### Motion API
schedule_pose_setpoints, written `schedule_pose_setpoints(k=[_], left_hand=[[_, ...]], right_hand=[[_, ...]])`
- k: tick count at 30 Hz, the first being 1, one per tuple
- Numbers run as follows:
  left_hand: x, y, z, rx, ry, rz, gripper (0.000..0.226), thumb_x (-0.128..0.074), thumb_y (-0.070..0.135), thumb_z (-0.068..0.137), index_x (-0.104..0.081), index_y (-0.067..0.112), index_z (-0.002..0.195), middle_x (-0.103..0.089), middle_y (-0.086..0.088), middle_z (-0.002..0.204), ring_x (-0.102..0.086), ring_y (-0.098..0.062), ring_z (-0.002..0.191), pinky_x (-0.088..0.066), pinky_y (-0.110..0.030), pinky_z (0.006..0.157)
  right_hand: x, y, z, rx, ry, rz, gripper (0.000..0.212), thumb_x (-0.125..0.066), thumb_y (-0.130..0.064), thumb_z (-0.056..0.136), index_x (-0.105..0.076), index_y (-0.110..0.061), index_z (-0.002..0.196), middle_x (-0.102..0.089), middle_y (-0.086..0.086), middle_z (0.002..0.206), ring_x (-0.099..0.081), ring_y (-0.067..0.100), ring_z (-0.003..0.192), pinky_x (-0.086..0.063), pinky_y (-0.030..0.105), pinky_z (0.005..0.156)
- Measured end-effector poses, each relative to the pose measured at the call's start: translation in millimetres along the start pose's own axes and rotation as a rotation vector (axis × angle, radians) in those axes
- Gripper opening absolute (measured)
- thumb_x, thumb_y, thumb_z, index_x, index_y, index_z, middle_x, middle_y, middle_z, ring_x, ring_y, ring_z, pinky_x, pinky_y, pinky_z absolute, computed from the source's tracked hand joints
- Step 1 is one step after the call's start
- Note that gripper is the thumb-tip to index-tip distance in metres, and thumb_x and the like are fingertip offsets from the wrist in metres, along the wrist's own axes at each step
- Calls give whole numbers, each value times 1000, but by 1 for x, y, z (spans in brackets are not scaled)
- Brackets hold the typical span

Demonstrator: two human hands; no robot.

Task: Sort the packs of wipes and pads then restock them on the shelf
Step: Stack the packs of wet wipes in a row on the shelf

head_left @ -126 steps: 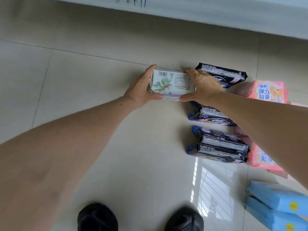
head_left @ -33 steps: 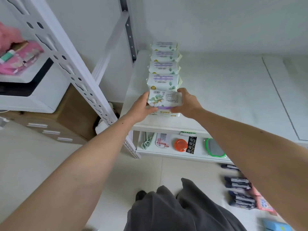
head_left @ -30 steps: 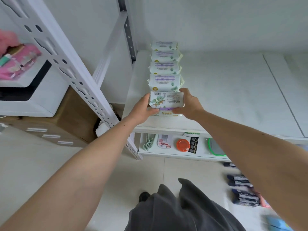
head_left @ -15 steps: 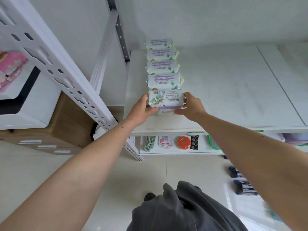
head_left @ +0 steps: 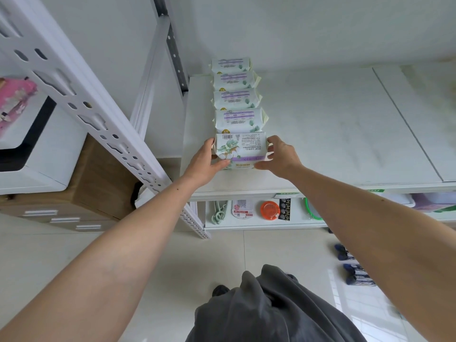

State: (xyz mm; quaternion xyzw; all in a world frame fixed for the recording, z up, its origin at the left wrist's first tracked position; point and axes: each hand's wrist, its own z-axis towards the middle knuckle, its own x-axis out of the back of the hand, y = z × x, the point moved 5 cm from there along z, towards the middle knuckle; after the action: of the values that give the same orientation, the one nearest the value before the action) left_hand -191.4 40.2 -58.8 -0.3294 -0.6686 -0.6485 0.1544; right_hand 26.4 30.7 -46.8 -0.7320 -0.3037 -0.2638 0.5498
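A white pack (head_left: 240, 149) printed with a green plant is held between both hands at the front of the white shelf (head_left: 345, 134), at about 12 o'clock from the person. The left hand (head_left: 206, 160) is curled round its left end, thumb underneath at the front edge; the right hand (head_left: 280, 155) is curled round its right end in the same way. Each grip is therefore closed on the pack. Behind it, toward 12 o'clock, a row of four similar packs (head_left: 237, 99) stands in single file along the shelf's left side.

The step in hand is judged to be setting this pack down as the front of that row. It is best lowered level, its back face brought snug against the pack behind, and its ends lined up with the row. Whether its base already rests on the shelf cannot be told from this angle. The fingers should be released only once it stands firm. Dark packs (head_left: 355, 272) wait on the floor at 4 o'clock.
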Motion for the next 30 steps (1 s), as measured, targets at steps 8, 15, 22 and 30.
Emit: schedule_pose_setpoints(k=[8,15,22,30], left_hand=[[0,-6,-13,40,-17,32,74,-70,37,84,-28,18,142,-48,0,141,-59,-17,115,-47,-42,99],[2,3,-17,31,-37,17,69,-69,32,87,-28,17,141,-50,-1,140,-59,-17,117,-46,-39,100],[5,15,-21,-45,5,19,66,-71,25,86,-36,18,141,-55,1,134,-54,-12,115,-41,-27,92],[18,36,-19,-186,68,88,71,-72,23,83,-36,21,145,-53,-4,134,-38,-23,129,-35,-34,103]], right_hand=[[4,11,-17,-58,31,32,76,-85,-29,71,-42,-18,132,-59,3,118,-60,20,101,-53,42,87],[5,6,-26,-49,51,70,78,-82,-27,74,-38,-18,138,-58,4,128,-60,19,105,-52,37,87],[-1,-14,-26,-35,46,18,94,-82,-28,73,-22,-21,144,-64,9,114,-60,27,100,-53,40,82],[6,-15,-24,-98,7,-134,88,-79,-52,69,-32,-27,139,-47,9,123,-51,30,110,-48,40,87]])
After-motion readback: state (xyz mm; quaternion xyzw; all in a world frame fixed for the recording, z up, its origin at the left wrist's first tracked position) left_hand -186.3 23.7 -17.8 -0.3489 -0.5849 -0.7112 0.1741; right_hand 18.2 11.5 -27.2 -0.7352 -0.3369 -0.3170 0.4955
